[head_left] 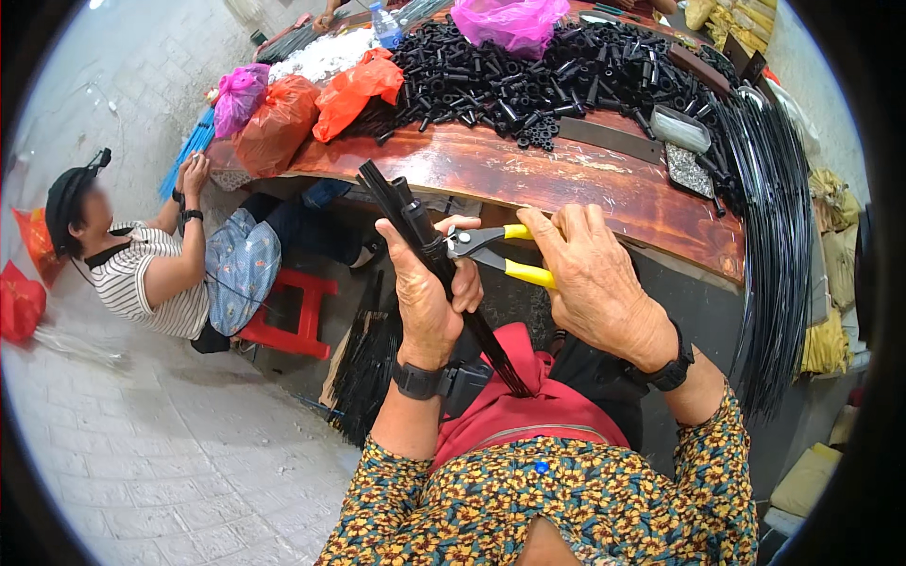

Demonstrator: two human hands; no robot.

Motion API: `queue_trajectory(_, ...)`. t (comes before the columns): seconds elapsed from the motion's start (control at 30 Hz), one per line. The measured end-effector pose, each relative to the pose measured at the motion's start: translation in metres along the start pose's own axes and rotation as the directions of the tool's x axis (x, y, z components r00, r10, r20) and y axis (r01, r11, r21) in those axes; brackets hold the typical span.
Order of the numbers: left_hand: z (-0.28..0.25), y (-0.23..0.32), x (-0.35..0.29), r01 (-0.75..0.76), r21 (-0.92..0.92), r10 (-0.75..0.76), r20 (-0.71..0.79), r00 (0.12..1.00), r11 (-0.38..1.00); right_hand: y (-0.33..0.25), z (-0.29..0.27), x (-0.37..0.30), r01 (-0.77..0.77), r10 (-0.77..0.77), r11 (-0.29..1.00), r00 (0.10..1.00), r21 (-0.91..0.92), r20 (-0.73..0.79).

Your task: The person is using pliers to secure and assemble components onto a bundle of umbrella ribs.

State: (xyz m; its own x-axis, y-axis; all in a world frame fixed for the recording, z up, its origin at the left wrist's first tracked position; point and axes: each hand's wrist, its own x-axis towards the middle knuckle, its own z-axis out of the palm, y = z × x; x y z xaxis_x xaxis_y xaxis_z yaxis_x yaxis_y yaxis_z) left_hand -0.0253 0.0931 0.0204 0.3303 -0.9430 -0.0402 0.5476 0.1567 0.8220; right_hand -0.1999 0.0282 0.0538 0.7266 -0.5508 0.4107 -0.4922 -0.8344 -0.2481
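Observation:
My left hand is closed round a bundle of thin black rods, which looks like an umbrella frame. The bundle slants from the upper left down to the red cloth at my lap. Black plastic tube ends stick out above the thumb. With my right hand I grip pliers by their yellow handles. Their metal jaws sit at the black collar of the bundle, beside my left fingers; what lies between the jaws is too small to make out.
A red-brown table ahead bears a heap of black plastic parts, orange bags and a tray of small metal pieces. Long black rods hang at the right edge. A seated person works at the left, on a red stool.

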Motion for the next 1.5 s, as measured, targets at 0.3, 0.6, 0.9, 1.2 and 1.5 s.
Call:
queue_trajectory(0.3,0.002,-0.001,-0.003,0.026,-0.023,-0.025,0.042,0.999,0.999,0.007,0.0,-0.005,0.017,-0.02,0.997,0.999,-0.071,-0.041)
queue_trajectory(0.6,0.002,0.0,-0.003,0.024,-0.019,-0.022,0.061,0.998,1.0,0.016,0.003,-0.003,0.054,-0.063,0.992,0.995,-0.112,-0.081)
queue_trajectory(0.9,0.014,-0.003,-0.011,-0.04,0.016,0.04,-0.003,0.999,0.999,0.039,-0.033,0.012,0.255,-0.275,0.951,0.956,-0.174,-0.101)
queue_trajectory(1.2,0.019,-0.011,-0.025,-0.141,0.042,0.122,0.294,0.948,0.989,0.075,-0.04,0.022,-0.792,-0.502,0.396,0.237,0.465,0.832)
queue_trajectory(1.5,0.018,-0.012,-0.017,-0.152,0.077,0.134,0.202,0.97,0.985,0.044,-0.07,-0.004,0.298,-0.295,0.935,0.955,-0.194,0.044)
